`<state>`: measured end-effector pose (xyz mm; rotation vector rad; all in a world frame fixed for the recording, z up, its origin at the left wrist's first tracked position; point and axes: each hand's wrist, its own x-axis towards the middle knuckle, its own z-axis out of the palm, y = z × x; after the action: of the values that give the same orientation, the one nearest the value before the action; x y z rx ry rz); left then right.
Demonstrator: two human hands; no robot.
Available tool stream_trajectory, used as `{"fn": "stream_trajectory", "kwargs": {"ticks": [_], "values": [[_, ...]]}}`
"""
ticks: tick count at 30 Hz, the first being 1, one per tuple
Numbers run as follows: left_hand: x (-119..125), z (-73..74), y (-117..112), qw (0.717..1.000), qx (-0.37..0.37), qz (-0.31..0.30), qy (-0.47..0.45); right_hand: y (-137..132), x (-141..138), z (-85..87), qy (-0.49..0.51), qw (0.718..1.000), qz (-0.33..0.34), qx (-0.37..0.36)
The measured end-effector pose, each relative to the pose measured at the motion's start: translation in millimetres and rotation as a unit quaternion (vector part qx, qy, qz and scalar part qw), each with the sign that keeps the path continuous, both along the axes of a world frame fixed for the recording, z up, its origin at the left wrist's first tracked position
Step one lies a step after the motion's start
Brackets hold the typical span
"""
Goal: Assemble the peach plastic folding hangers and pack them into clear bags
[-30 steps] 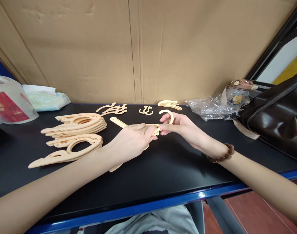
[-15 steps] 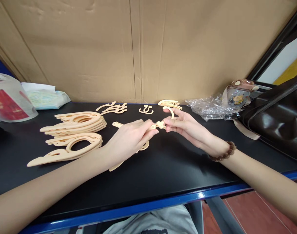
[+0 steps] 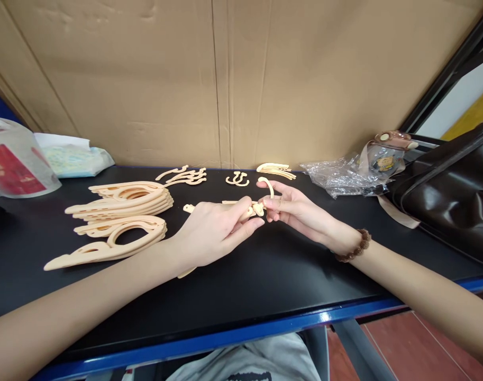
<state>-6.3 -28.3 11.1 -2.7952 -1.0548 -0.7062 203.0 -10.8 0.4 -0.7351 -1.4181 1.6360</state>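
My left hand [image 3: 217,230] is closed on a beige plastic hanger piece [image 3: 248,212], whose rounded end shows beside the fingertips. Most of that piece lies hidden under the hand. My right hand [image 3: 294,206] pinches a curved beige hanger hook [image 3: 269,186] between thumb and fingers, its curve pointing up. The hook's knobbed base [image 3: 258,209] meets the rounded end of the left piece; whether they are joined, I cannot tell. Beneath my left hand another beige part [image 3: 187,273] peeks out on the table.
Stacked beige hanger arms [image 3: 122,233] lie at left on the black table [image 3: 257,291]. Loose hooks [image 3: 238,180], long curved pieces [image 3: 188,175] and thin strips [image 3: 276,170] sit along the back. Clear plastic wrap [image 3: 332,172], a bottle [image 3: 388,156] and a dark bag [image 3: 455,196] are at right.
My right hand and the hook have shifted slightly left and down, and the hook has tilted. My left hand has turned a little over the piece it holds.
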Motion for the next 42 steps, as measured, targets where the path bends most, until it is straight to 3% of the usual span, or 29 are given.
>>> {"fn": "stream_trajectory", "kwargs": {"ticks": [15, 23, 30, 36, 42], "values": [[-0.3, -4.1, 3.3, 1.0, 0.02, -0.005, -0.009, -0.4, -3.8, -3.5, -0.027, 0.999, 0.006, 0.015], [2.8, -12.9, 6.8, 0.993, 0.114, 0.004, 0.002, -0.3, -7.4, -10.1, -0.025, 1.0, 0.016, 0.003], [-0.7, -19.6, 10.8, 0.977, 0.2, -0.022, 0.067, 1.1, -8.0, -11.8, -0.093, 0.995, -0.01, 0.034], [1.7, -18.7, 11.4, 0.974, 0.138, -0.001, 0.18, -2.1, -14.5, -5.5, -0.136, 0.985, -0.048, 0.09], [1.6, -3.6, 5.1, 0.987, 0.063, 0.04, 0.144, -8.0, -15.5, 3.1, -0.119, 0.974, -0.101, 0.167]]}}
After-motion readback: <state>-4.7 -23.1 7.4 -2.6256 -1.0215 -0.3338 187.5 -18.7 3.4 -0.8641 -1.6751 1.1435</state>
